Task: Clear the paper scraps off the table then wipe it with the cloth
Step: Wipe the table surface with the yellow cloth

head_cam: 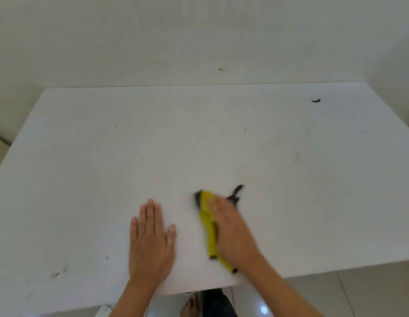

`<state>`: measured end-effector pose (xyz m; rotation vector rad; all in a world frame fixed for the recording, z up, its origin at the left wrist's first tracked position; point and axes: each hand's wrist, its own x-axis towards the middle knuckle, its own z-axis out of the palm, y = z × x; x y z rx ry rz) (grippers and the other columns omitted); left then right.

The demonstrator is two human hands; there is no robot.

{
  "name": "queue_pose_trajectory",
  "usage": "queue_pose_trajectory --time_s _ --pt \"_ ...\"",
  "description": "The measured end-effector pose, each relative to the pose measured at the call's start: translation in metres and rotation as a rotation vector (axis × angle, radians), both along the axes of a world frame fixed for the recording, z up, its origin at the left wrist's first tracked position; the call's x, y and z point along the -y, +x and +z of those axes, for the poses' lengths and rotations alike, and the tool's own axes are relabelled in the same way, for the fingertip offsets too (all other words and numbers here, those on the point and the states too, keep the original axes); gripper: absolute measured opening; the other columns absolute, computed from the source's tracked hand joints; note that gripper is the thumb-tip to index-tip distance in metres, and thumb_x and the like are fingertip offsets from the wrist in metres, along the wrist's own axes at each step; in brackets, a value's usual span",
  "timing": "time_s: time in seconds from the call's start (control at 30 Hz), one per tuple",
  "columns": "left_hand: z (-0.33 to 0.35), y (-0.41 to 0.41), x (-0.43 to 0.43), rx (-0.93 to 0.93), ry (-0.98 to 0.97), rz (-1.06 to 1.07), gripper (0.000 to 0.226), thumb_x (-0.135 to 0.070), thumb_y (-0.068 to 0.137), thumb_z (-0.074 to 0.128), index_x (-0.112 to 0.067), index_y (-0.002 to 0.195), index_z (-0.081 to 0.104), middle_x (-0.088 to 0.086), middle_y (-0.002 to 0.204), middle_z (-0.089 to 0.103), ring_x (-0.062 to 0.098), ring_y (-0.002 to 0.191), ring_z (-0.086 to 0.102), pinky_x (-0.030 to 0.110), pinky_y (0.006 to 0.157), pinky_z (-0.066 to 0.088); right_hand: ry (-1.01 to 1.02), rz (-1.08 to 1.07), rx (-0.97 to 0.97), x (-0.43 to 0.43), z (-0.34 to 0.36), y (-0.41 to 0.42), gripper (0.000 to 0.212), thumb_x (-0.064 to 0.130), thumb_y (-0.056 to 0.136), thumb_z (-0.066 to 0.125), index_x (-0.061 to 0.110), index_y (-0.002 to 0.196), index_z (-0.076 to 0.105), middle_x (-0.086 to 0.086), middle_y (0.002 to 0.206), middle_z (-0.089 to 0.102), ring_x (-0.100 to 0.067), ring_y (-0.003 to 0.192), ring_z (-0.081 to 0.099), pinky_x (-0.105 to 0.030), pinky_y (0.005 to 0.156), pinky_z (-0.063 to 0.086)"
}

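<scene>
A yellow cloth with black trim (208, 223) lies on the white table (199, 138) near its front edge. My right hand (233, 229) lies flat on top of the cloth, fingers straight, and looks blurred. A black end of the cloth sticks out beyond my fingers. To the left of it my left hand (151, 239) rests flat on the bare tabletop, fingers together. One small dark scrap (316, 100) lies at the table's far right corner.
A plain white wall (199, 37) runs behind the table and along its right side. Small dark marks (58, 272) show near the front left of the tabletop. Tiled floor and a bare foot (191, 305) appear below the front edge.
</scene>
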<state>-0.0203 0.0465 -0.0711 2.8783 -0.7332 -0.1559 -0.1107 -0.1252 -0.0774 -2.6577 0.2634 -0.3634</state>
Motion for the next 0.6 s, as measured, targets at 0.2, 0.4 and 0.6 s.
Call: queue_pose_trajectory --time_s 0.2,0.4,0.6 --pt "-0.003 -0.002 0.005 0.013 -0.03 0.033 0.066 -0.042 0.091 0.019 0.005 0.134 0.039 0.02 0.141 0.041 0.031 0.131 0.039 0.032 0.111 0.002 0.032 -0.681 -0.003 0.165 0.014 0.0 0.049 0.022 0.095 0.036 -0.005 0.136 0.041 -0.029 0.134 0.046 -0.044 0.123 0.044 -0.039 0.109 0.028" --pt "0.007 -0.002 0.072 -0.01 -0.119 -0.098 0.059 -0.027 0.085 0.029 0.012 0.125 0.045 0.026 0.133 0.049 0.039 0.124 0.045 0.035 0.108 0.007 -0.079 -0.472 -0.038 0.139 0.031 0.025 0.035 0.021 0.099 0.041 0.017 0.133 0.049 -0.003 0.139 0.048 -0.011 0.121 0.044 -0.01 0.109 0.025" --pt "0.005 0.001 0.151 0.003 -0.158 -0.189 0.074 -0.042 0.087 -0.003 -0.001 0.141 0.024 0.012 0.152 0.02 0.021 0.141 0.016 0.027 0.114 -0.004 -0.075 -0.047 0.073 0.061 0.004 0.005 0.041 0.014 0.09 0.047 0.003 0.128 0.053 -0.015 0.134 0.055 -0.026 0.124 0.052 -0.036 0.106 0.042"
